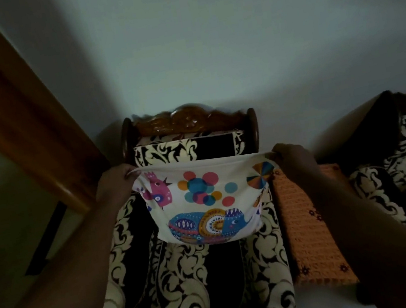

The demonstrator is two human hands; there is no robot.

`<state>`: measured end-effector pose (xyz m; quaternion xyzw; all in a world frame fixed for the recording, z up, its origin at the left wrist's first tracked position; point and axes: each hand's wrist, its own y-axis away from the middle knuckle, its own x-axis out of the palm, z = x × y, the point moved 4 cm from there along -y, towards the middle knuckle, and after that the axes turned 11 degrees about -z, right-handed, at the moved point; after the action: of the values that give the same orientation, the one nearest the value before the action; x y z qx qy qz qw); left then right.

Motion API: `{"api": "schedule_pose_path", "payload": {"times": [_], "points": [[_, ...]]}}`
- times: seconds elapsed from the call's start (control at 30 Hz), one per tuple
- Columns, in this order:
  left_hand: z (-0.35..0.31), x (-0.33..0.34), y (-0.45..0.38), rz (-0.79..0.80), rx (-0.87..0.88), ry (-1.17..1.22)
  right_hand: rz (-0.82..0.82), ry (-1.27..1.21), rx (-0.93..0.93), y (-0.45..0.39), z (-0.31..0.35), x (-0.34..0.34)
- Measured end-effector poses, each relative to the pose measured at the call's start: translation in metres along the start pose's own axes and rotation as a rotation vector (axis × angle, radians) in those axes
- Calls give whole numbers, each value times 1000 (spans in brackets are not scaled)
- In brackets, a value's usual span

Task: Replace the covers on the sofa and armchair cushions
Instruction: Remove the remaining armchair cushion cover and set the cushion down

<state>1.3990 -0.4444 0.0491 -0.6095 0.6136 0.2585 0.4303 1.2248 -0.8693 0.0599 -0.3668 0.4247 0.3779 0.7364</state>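
I have the printed cover (205,201) stretched wide in front of the armchair (189,275), its long axis crosswise and its body hanging down over the seat. My left hand (116,186) and right hand (290,160) each pinch a top corner, equally near. An orange cushion (312,229) lies just right of the armchair. I see no readable writing.
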Motion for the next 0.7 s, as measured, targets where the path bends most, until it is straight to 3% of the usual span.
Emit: {"api": "schedule_pose_path", "payload": {"times": [0.27, 0.7], "points": [[97, 12, 4, 131, -56, -19, 32, 40, 124, 49, 55, 66], [132, 73, -28, 271, -82, -31, 149, 53, 253, 30, 43, 133]]}}
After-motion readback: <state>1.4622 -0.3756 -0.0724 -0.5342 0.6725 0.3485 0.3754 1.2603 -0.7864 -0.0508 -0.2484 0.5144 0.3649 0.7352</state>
